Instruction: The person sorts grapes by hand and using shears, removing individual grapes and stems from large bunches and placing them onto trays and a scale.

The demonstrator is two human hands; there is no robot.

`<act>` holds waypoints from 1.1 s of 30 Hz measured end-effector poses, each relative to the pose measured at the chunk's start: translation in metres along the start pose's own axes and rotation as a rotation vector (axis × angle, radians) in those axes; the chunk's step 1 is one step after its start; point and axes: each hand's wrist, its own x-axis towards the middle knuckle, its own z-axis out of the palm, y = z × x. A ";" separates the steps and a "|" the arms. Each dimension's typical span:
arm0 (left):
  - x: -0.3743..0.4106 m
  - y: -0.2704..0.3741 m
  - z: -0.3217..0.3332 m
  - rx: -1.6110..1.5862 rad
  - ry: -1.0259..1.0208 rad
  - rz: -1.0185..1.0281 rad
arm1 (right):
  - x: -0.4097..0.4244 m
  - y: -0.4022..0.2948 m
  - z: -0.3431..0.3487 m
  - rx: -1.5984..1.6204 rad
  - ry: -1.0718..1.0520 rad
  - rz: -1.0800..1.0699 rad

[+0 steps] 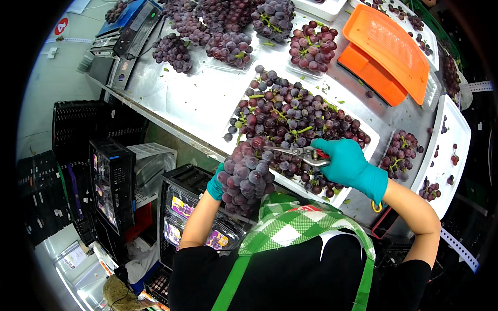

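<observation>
A large bunch of purple-red grapes (247, 179) is in my left hand (215, 184), which wears a teal glove and is mostly hidden behind the fruit. My right hand (346, 163), gloved the same way, grips a pair of hand snips (305, 154) with red on the handle. The tips of the blades lie at the upper part of the bunch; I cannot tell whether they touch a berry. Just beyond both hands sits a white tray (371, 142), heaped with loose dark grapes (288, 112) and bits of green stem.
Grape bunches (225, 15) crowd the far side of the steel table (186, 97). An orange bin (385, 50) and white trays (451, 144) stand to the right. At far left is a scale-like device (132, 29). Black crates (113, 175) with packed grapes stand below, left. Another person's hat (118, 293) shows bottom left.
</observation>
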 end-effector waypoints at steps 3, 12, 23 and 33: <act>0.004 0.033 0.005 0.172 0.210 0.018 | -0.007 -0.005 -0.005 0.066 0.084 0.008; 0.018 0.002 0.003 -0.485 0.416 0.000 | -0.010 0.001 0.014 0.304 0.161 0.177; 0.055 0.035 0.003 -1.385 0.269 0.265 | -0.003 0.008 0.044 0.817 0.316 0.157; 0.075 0.091 0.018 -1.256 0.339 0.363 | 0.026 -0.061 0.003 0.591 0.520 -0.124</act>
